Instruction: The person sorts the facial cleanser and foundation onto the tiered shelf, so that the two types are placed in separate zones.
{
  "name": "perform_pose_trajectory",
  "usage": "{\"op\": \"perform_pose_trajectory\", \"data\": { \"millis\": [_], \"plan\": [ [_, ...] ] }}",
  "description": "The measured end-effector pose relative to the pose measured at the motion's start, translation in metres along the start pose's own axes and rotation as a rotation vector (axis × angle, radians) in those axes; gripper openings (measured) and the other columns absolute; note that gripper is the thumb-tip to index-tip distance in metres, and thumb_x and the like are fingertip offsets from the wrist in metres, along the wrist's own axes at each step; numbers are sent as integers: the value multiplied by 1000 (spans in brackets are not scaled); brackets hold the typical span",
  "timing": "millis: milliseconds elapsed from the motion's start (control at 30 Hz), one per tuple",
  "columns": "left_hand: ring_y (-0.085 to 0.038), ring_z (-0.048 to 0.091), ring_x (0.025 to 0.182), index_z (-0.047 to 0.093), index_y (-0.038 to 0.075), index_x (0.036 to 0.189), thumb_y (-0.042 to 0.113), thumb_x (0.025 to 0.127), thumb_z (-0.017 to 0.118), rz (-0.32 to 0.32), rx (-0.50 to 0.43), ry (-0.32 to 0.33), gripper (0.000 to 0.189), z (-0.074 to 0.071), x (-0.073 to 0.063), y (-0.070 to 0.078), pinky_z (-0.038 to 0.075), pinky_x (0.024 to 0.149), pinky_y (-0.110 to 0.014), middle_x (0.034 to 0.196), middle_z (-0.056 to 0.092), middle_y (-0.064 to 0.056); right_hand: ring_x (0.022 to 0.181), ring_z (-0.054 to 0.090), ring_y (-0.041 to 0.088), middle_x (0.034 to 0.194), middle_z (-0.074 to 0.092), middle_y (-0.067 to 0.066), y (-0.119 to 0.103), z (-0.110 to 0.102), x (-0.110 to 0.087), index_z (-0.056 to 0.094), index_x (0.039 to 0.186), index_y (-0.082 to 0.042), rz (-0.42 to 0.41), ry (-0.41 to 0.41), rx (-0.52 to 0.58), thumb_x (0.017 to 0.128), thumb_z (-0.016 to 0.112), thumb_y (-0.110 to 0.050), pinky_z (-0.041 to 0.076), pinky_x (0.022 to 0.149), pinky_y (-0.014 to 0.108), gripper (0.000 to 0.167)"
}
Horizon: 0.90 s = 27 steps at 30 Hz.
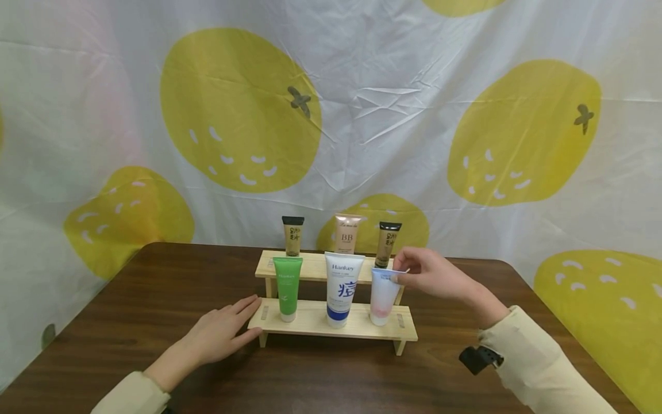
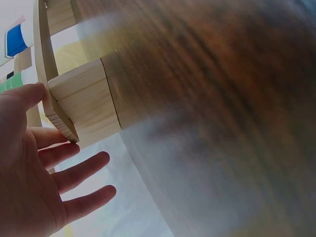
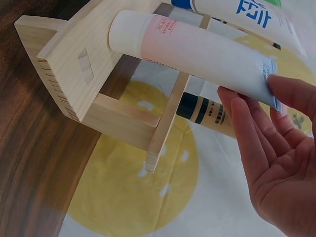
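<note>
My right hand (image 1: 426,273) pinches the crimped top end of a pink-and-white squeeze tube (image 1: 384,299), which stands cap down at the right of the lower step of a wooden two-step display rack (image 1: 310,326). In the right wrist view, its white cap (image 3: 129,32) meets the step. My left hand (image 1: 219,330) rests against the rack's left end, fingers extended. The left wrist view shows the thumb and fingertips touching the board's end (image 2: 61,121). Also on the lower step stand a white-and-blue tube (image 1: 341,287) in the middle and a green tube (image 1: 288,287) at left.
On the upper step (image 1: 315,267) stand two gold tubes with black ends, one left (image 1: 293,236) and one right (image 1: 388,244), and a pinkish BB cream tube (image 1: 346,234) between them. The rack sits on a dark wooden table (image 1: 170,299). Behind hangs a fruit-patterned cloth (image 1: 383,132).
</note>
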<state>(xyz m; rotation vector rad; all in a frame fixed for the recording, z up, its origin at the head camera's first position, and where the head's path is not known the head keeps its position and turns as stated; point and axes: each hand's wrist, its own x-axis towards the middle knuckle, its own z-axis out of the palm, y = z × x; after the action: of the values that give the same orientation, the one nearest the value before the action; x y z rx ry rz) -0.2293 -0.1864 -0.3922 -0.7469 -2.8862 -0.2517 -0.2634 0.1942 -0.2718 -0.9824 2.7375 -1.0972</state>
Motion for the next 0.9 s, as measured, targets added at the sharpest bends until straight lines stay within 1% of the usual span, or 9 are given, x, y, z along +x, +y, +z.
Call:
{"op": "perform_pose_trajectory", "data": {
  "millis": [100, 200, 333, 367, 500, 633, 733, 900],
  "plan": [
    [-32, 52, 102, 41, 5, 132, 50, 88, 42, 1, -4, 0, 63, -1, 0, 0, 41, 75, -52, 132, 40, -12, 72, 56, 21, 81, 59, 8, 4, -1, 0, 52, 85, -2, 14, -22, 65, 82, 60, -5, 48, 61, 37, 9],
    [-32, 52, 102, 41, 5, 133, 51, 88, 41, 2, -3, 2, 64, -1, 0, 0, 41, 75, -51, 132, 40, -12, 71, 56, 23, 81, 59, 10, 7, -1, 0, 52, 86, 1, 28, -36, 135, 83, 60, -5, 48, 60, 36, 10],
    [-32, 52, 103, 41, 5, 133, 51, 88, 41, 6, -5, 5, 64, -1, 0, 0, 42, 75, -50, 132, 40, -12, 70, 55, 24, 81, 58, 11, 11, -2, 0, 51, 87, 3, 57, -47, 212, 83, 59, -5, 48, 60, 32, 12],
    [-32, 52, 103, 41, 5, 132, 51, 88, 41, 7, -6, 5, 64, -1, 0, 0, 42, 75, -50, 132, 40, -12, 71, 55, 24, 81, 58, 12, 12, -2, 0, 51, 87, 3, 65, -48, 224, 83, 59, -4, 48, 60, 33, 12],
    [-32, 52, 103, 41, 4, 132, 51, 88, 41, 6, -6, 4, 64, 0, 0, 0, 42, 75, -50, 132, 40, -12, 74, 55, 28, 84, 58, 12, 13, -3, 0, 52, 88, 3, 90, -46, 236, 84, 59, -6, 48, 63, 37, 12],
    [-31, 52, 103, 41, 5, 132, 50, 88, 42, 1, -1, 4, 64, 0, 0, 0, 42, 75, -50, 132, 40, -12, 76, 55, 32, 84, 58, 13, 13, -3, 1, 52, 88, 3, 85, -44, 230, 84, 59, -6, 48, 63, 35, 12],
    [-31, 52, 102, 41, 4, 132, 50, 88, 42, 2, -2, 5, 63, 0, 1, 0, 42, 74, -49, 132, 40, -12, 73, 56, 27, 83, 58, 12, 13, -2, 1, 52, 87, 2, 70, -38, 210, 84, 59, -6, 48, 61, 33, 11],
    [-32, 52, 103, 41, 5, 133, 50, 89, 42, -2, -11, -5, 63, -1, 0, 0, 42, 75, -50, 132, 40, -12, 69, 55, 21, 82, 58, 11, 12, -2, 0, 52, 86, 1, 64, -29, 167, 84, 59, -7, 48, 60, 33, 11]
  ]
}}
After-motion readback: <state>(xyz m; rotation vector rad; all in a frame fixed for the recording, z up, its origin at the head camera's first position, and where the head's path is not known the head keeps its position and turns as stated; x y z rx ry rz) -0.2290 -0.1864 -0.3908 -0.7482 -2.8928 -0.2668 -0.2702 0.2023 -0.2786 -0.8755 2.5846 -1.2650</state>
